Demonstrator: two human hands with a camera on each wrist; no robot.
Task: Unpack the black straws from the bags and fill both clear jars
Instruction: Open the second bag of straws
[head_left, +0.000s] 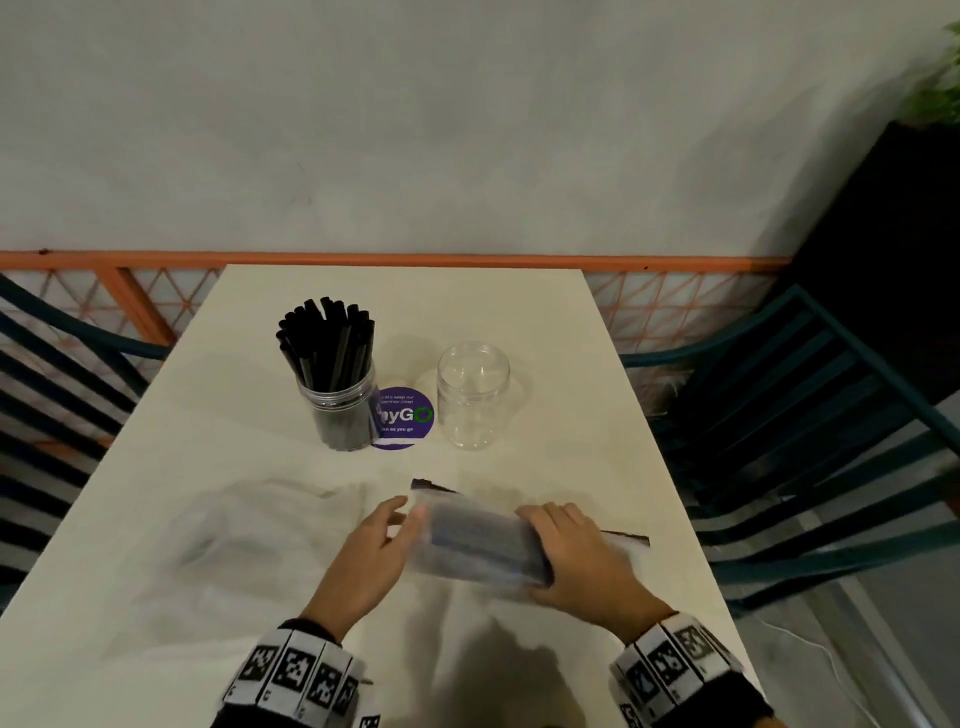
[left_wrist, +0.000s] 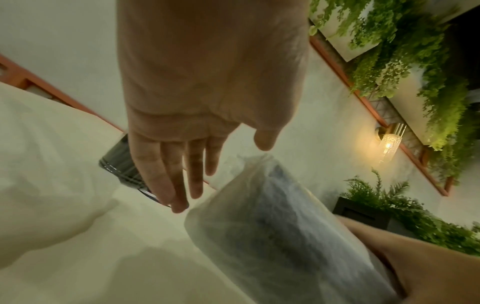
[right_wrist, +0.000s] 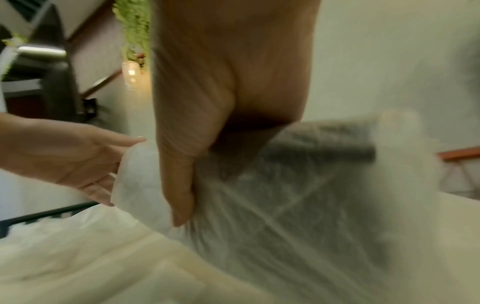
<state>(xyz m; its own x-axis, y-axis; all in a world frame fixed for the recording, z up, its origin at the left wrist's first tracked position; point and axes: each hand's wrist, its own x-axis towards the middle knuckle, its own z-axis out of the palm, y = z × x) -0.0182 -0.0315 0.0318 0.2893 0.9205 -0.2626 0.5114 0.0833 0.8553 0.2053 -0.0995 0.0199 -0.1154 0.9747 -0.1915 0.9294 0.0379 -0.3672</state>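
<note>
A: What is held?
B: A clear plastic bag of black straws (head_left: 480, 543) is gripped by the right hand (head_left: 582, 558); the left hand (head_left: 371, 553), fingers straight and spread, is placed at its other end.
A: And the jars?
B: Beyond the hands, a straw-filled jar (head_left: 340, 410) is seen at left, an empty jar (head_left: 472, 397) at right.

Café: table (head_left: 519, 322), chairs (head_left: 810, 395), wall lamp (left_wrist: 388, 144).
</note>
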